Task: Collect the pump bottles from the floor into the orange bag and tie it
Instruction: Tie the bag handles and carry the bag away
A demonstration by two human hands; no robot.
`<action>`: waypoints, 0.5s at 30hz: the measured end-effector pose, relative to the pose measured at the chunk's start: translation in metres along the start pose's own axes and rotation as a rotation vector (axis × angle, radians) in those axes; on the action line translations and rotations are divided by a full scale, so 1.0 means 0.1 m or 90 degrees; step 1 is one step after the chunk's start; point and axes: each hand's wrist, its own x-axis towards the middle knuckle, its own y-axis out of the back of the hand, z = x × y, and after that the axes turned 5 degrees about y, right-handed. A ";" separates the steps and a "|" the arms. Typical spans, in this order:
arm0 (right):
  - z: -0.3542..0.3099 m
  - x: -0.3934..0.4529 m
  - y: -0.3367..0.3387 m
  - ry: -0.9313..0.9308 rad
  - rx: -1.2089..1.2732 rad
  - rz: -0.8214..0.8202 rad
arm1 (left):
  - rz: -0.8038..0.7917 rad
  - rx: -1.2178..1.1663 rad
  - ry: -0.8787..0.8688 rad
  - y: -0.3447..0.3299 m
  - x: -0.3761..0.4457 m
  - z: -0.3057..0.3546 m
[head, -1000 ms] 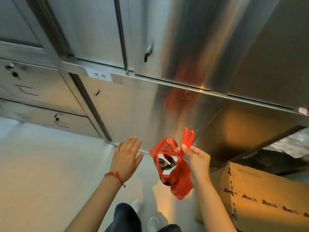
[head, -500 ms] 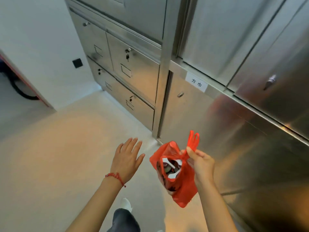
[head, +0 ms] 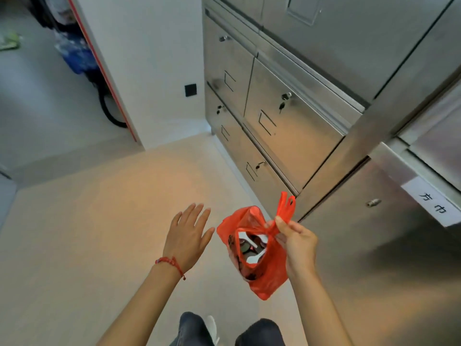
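Note:
The orange bag [head: 270,273] hangs in the air below centre, and my right hand [head: 296,242] pinches its bunched handles near the top. Through a gap in the bag's side I see pump bottles [head: 250,248] with white and dark parts inside. My left hand [head: 188,236] hovers just left of the bag, palm down, fingers spread, holding nothing and not touching it. A red string bracelet sits on that wrist. No bottles show on the floor in view.
Stainless steel cabinets [head: 287,126] with locked drawers and a labelled door [head: 434,207] fill the right side, close to the bag. A white wall corner [head: 149,71] stands at the back left, with an opening and dark clutter beyond. Beige floor [head: 87,233] spreads left. My legs are at the bottom edge.
The view has swung left, from the cabinet front and a cardboard box to the floor, wall corner and drawers. Both hands and the bag keep the same pose relative to me.

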 end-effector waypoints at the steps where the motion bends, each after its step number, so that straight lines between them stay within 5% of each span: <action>1: -0.02 0.09 -0.13 0.002 -0.005 -0.010 | -0.002 0.000 0.010 0.04 0.09 -0.06; 15: -0.33 1.81 -1.64 -0.102 -0.009 -0.161 | 0.033 -0.022 0.160 0.28 1.79 -0.61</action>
